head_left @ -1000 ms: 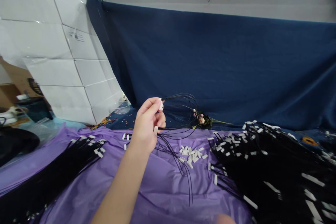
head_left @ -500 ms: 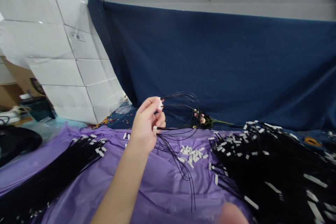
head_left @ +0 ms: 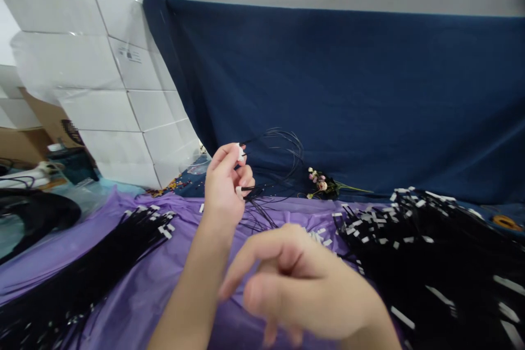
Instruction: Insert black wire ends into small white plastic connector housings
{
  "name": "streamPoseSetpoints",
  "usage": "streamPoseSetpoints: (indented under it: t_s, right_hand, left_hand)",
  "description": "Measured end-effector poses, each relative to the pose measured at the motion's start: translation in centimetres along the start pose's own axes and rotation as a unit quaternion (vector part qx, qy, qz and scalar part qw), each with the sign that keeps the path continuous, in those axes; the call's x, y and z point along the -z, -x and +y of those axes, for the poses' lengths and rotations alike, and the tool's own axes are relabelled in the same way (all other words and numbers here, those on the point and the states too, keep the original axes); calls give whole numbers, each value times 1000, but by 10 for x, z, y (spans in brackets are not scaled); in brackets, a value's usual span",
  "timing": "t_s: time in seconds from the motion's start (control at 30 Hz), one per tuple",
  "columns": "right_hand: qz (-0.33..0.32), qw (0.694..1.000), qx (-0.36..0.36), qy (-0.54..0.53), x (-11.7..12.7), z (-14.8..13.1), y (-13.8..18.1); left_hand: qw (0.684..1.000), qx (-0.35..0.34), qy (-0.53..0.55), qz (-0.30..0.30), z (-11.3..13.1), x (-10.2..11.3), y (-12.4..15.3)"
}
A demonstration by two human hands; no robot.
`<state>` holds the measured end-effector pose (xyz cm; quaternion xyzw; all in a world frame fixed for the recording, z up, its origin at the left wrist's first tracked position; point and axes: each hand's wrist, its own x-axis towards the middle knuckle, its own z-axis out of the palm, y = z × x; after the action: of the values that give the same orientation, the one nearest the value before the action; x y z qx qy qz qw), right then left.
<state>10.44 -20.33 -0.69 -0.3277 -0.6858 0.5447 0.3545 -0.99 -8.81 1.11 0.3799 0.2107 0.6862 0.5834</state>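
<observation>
My left hand [head_left: 225,188] is raised over the purple sheet [head_left: 135,290], pinching a small white connector [head_left: 240,152] between thumb and forefinger. A loop of thin black wires [head_left: 274,145] runs from it, and a second white connector sits lower between the fingers. My right hand [head_left: 303,287] hovers close to the camera, blurred, fingers loosely curled and apart, with nothing seen in it. It hides the loose white connectors [head_left: 322,238] lying on the sheet.
A big heap of black wires with white ends [head_left: 430,251] lies at the right, a smaller bundle [head_left: 106,262] at the left. A small flower sprig [head_left: 322,186] lies by the dark blue cloth backdrop [head_left: 348,93]. White boxes [head_left: 102,82] stack at the left.
My right hand has come up from the bottom edge into the middle of the view. My left hand has lifted slightly with the connector and wires.
</observation>
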Motion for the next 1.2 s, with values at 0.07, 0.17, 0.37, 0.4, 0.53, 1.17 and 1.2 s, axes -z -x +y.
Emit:
streamPoseSetpoints:
  t_s: [0.07,0.17,0.37,0.4,0.53,1.17,1.2]
  right_hand:
    - [85,993,41,70,12,1,-1]
    - [252,933,44,254,32,5,-4]
    - [194,936,34,292,43,15,-18]
    - [175,945,43,272,41,16,-21]
    - [141,961,77,225,30,16,-26]
    - [263,896,13,357,28,16,-23]
    - [273,895,10,352,28,16,-24]
  left_hand:
    - [1000,8,21,4,3,3,-2]
    - [998,36,54,-4,7,7,-5]
    - [987,120,102,-30,9,9,-8]
    - [984,133,110,-36,9,9,-8]
    - [973,171,136,-70,6,10,-9]
    - [913,282,278,-98,1,7,-5]
    - [911,285,280,-99,0,7,-5]
